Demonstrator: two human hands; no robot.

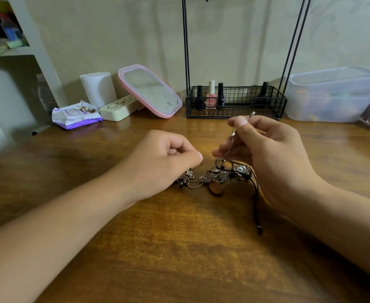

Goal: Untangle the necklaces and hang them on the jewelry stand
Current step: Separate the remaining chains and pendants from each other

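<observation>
A tangled heap of necklaces [214, 177] lies on the wooden table [179, 248]: thin silver chains, a brown oval pendant, a square silver pendant and a black cord trailing toward me. My left hand [164, 162] hovers over the heap's left end with thumb and forefinger pinched together on a fine silver chain. My right hand [265, 154] holds a slim metal tool [236, 134], its tip pointing down into the tangle. The black wire jewelry stand [234, 101] rises at the back; its hooks are mostly cut off at the top edge.
Nail polish bottles [211, 95] stand in the stand's basket. A pink-framed mirror [150, 90], a cream case [119, 108], a white cylinder [99, 88] and a wipes pack [76, 115] sit back left. A clear plastic box [332, 95] is back right.
</observation>
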